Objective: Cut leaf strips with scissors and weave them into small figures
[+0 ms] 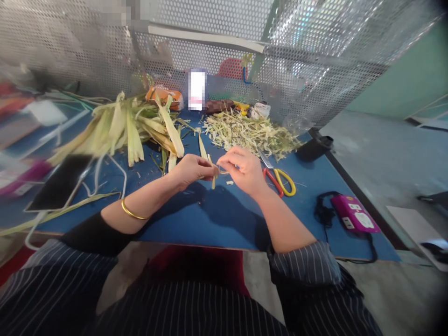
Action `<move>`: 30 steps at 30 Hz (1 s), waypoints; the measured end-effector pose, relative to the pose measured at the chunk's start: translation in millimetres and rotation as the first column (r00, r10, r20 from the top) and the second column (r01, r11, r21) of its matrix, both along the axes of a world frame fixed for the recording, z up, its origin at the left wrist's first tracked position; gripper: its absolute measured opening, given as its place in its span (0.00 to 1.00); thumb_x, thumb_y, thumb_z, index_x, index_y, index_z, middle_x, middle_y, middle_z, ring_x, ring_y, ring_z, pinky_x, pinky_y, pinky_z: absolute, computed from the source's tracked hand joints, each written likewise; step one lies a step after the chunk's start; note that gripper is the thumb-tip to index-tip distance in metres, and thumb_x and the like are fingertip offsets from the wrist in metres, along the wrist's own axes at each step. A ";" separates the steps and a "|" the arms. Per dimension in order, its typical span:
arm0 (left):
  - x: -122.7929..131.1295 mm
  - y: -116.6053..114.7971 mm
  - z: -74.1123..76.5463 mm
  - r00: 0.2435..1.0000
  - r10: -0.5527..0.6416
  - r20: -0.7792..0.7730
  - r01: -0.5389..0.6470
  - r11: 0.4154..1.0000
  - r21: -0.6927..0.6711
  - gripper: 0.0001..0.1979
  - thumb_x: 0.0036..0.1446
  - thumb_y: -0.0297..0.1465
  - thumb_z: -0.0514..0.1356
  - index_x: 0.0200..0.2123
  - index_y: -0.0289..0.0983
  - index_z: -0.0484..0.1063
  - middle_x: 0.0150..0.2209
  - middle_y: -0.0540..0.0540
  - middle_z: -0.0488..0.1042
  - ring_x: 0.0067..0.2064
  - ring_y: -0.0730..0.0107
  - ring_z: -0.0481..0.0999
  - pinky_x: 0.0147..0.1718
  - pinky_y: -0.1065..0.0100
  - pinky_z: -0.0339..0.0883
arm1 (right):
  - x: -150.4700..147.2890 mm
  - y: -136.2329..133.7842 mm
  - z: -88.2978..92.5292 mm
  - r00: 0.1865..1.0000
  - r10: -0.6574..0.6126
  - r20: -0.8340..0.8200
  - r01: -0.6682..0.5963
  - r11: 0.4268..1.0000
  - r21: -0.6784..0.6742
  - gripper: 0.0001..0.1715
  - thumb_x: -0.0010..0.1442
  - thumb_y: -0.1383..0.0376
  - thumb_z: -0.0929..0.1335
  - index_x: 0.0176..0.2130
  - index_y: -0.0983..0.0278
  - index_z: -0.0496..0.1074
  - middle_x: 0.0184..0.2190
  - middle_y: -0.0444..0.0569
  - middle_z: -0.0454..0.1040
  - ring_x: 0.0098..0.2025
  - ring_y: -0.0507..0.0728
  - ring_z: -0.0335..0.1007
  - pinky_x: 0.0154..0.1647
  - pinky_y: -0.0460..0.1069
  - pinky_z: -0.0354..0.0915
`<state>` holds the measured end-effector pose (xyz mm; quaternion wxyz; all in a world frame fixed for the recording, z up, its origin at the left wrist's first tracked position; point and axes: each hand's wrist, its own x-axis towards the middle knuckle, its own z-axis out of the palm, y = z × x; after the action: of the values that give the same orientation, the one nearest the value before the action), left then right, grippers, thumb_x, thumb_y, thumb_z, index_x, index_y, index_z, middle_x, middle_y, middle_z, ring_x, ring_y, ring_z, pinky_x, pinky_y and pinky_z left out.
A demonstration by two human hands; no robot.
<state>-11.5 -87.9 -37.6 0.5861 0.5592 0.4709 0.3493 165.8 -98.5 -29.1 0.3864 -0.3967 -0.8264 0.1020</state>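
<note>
My left hand (194, 170) is closed in a pinch on a narrow strip of corn husk (213, 183), which sticks out above and below the fingertips. Just to its right, my right hand (245, 170) is also pinched, its fingertips close to the strip; whatever lies between them is too small to make out. A small pale scrap (229, 183) rests on the blue table below. Beside my right wrist lie scissors (285, 182) with red and yellow handles, their blades pointing toward a heap of pale husk cuttings (241, 133). Long corn husks (119, 126) are piled at the left.
A phone (59, 182) leans at the left near a white cable. On the right sit a purple power box (355, 214) with a black cord and a black cylinder (315, 148). Perforated metal mesh (210, 51) walls off the back, with an orange packet (166, 97) before it.
</note>
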 end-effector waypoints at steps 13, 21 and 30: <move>-3.1 -2.7 5.3 0.988 -0.045 0.147 0.041 0.999 0.033 0.10 0.41 0.32 0.68 0.29 0.34 0.78 0.25 0.47 0.76 0.26 0.76 0.71 0.30 0.72 0.67 | -7.5 16.5 -28.7 0.776 -0.294 -0.558 -0.280 0.633 -0.722 0.04 0.42 0.66 0.70 0.23 0.65 0.73 0.16 0.39 0.65 0.19 0.47 0.55 0.23 0.45 0.53; -3.4 7.4 -2.9 0.917 0.186 0.353 -0.184 0.982 -0.038 0.08 0.41 0.31 0.68 0.26 0.33 0.76 0.33 0.46 0.76 0.29 0.78 0.71 0.34 0.71 0.69 | -9.1 7.7 -27.5 0.913 -0.117 -0.391 -0.190 0.726 -0.661 0.06 0.48 0.65 0.68 0.22 0.65 0.69 0.22 0.41 0.67 0.21 0.47 0.58 0.25 0.46 0.56; -5.4 12.5 -8.8 0.951 0.251 0.183 -0.292 0.922 0.254 0.06 0.42 0.31 0.65 0.25 0.33 0.76 0.33 0.46 0.77 0.32 0.74 0.73 0.34 0.72 0.66 | -11.9 -14.1 -7.5 0.958 0.078 -0.277 -0.120 0.983 -0.138 0.11 0.63 0.63 0.61 0.31 0.61 0.69 0.44 0.49 0.72 0.45 0.55 0.68 0.48 0.52 0.63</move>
<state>-16.9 -75.4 -46.4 0.4805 0.5378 0.4459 0.5301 153.9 -112.6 -36.6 0.4585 -0.3653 -0.7745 0.2377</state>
